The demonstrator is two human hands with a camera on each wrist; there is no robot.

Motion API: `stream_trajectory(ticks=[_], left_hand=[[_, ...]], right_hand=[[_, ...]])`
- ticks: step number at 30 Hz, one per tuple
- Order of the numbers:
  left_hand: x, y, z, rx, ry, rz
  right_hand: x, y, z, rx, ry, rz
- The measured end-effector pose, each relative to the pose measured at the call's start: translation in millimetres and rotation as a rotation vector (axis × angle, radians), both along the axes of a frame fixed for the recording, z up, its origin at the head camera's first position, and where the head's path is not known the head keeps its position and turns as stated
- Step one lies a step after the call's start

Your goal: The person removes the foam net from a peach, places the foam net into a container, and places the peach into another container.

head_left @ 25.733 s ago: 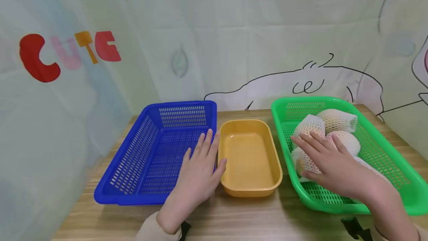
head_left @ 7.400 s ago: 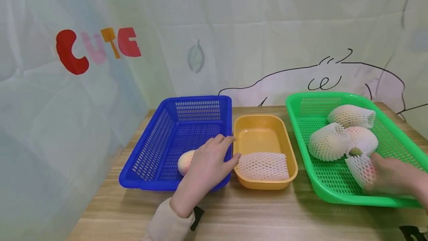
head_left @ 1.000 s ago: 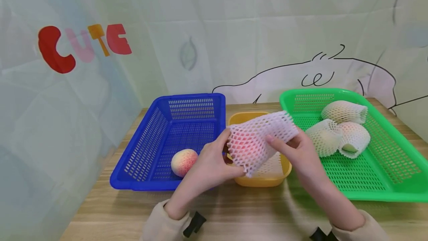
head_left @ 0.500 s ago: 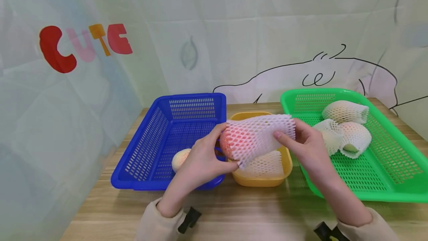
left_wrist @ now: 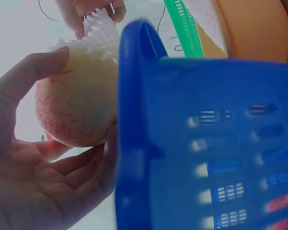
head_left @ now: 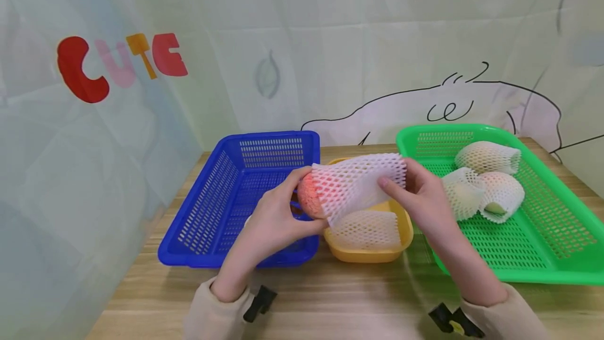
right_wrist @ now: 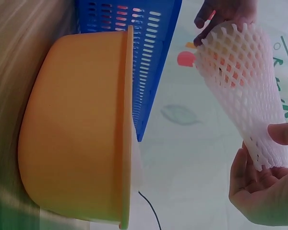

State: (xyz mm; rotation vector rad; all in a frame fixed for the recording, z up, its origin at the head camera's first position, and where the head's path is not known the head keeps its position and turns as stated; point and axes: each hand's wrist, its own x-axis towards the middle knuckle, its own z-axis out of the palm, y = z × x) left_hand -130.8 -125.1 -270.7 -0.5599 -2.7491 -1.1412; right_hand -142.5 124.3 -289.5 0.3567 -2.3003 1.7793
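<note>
A reddish peach sticks out of one end of a white foam net sleeve, held up over the yellow tray and the edge of the blue basket. My left hand grips the peach from the left, thumb and fingers around its bare end. In the left wrist view, the peach shows pale yellow with red streaks. My right hand pinches the other end of the sleeve, which hangs slack there in the right wrist view. A second foam net lies in the yellow tray.
On the right stands a green basket holding several net-wrapped fruits. My left hand almost hides another peach in the blue basket. All three containers stand side by side on a wooden table before a printed cloth backdrop.
Long ago, the blue basket and yellow tray were empty; a bare peach and a net came to lie there. Over the last second, my left hand moved left, and the held peach emerged from its sleeve.
</note>
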Motion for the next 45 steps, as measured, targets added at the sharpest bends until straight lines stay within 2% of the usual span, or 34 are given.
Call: stream_trajectory(ticks=[5,9,15,20,26,30,35,38,45], left_hand=[[-0.7,-8.8,3.5,-0.056,0.028,0.017],[-0.6,-15.9,7.0,-0.12,0.033,0.074],[-0.7,-28.3,10.7,-0.212,-0.006,0.203],[-0.6,-39.9,12.6,-0.29,-0.035,0.311],[-0.7,-56.2,15.9,-0.356,-0.045,0.359],[-3.9,-65.3,16.7,-0.388,-0.072,0.378],[-10.2,-74.7,12.5,-0.41,-0.096,0.408],[-13.0,-80.1,8.9,-0.431,-0.095,0.433],[-16.5,-90.3,2.3,-0.501,-0.134,0.47]], right_hand=[[-4.5,-1,-2.6,0.051,0.074,-0.05],[-7.6,-1,-5.7,0.083,0.1,-0.093],[-14.8,-5,-11.1,0.08,0.069,-0.15],[-23.8,-8,-22.4,0.039,0.028,-0.176],[-26.8,-12,-30.7,0.035,0.008,-0.186],[-26.9,-15,-35.9,0.108,0.046,-0.238],[-29.4,-22,-48.0,0.285,0.188,-0.337],[-31.0,-25,-53.9,0.361,0.248,-0.364],[-34.4,-25,-61.9,0.437,0.221,-0.362]])
